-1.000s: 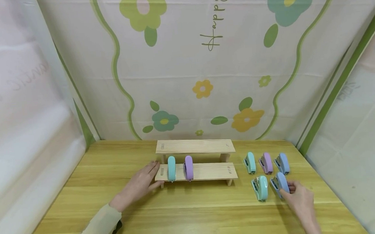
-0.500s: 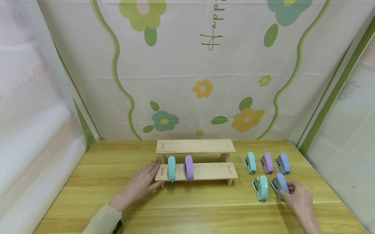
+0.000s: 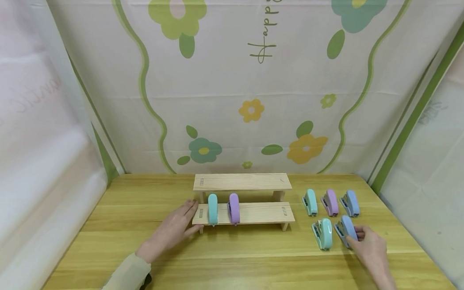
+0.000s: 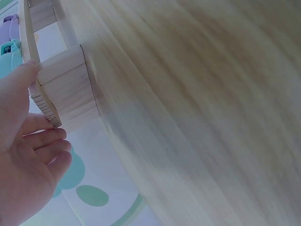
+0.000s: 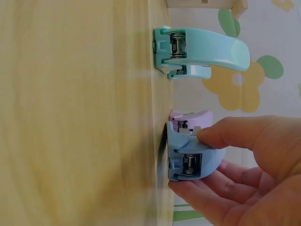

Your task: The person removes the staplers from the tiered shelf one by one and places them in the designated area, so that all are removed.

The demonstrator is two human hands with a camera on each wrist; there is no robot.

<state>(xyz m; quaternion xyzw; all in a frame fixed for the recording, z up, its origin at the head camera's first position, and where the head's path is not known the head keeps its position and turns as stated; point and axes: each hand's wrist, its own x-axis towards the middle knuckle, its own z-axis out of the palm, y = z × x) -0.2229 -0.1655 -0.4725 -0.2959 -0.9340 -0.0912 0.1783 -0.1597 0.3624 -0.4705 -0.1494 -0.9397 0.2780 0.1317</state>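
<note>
In the head view, my right hand (image 3: 371, 248) pinches the sides of a blue stapler (image 3: 346, 231) in the front row at the right. The right wrist view has the thumb (image 5: 225, 134) on one side of it and fingers on the other, close over the tabletop. My left hand (image 3: 176, 224) holds the left end of the lower step of a two-tier wooden stand (image 3: 256, 212), with the thumb at the front edge. On that step stand a mint stapler (image 3: 212, 209) and a purple stapler (image 3: 233, 208), side by side.
Beside the held stapler stands another mint stapler (image 3: 323, 234). Behind them is a row of a mint stapler (image 3: 310, 202), a purple stapler (image 3: 330, 202) and a blue stapler (image 3: 350, 203). A flowered cloth (image 3: 219, 74) hangs behind the wooden table (image 3: 224, 274).
The right hand and the blue stapler have shifted very slightly to the left since a second ago. The left hand and the stand stay put.
</note>
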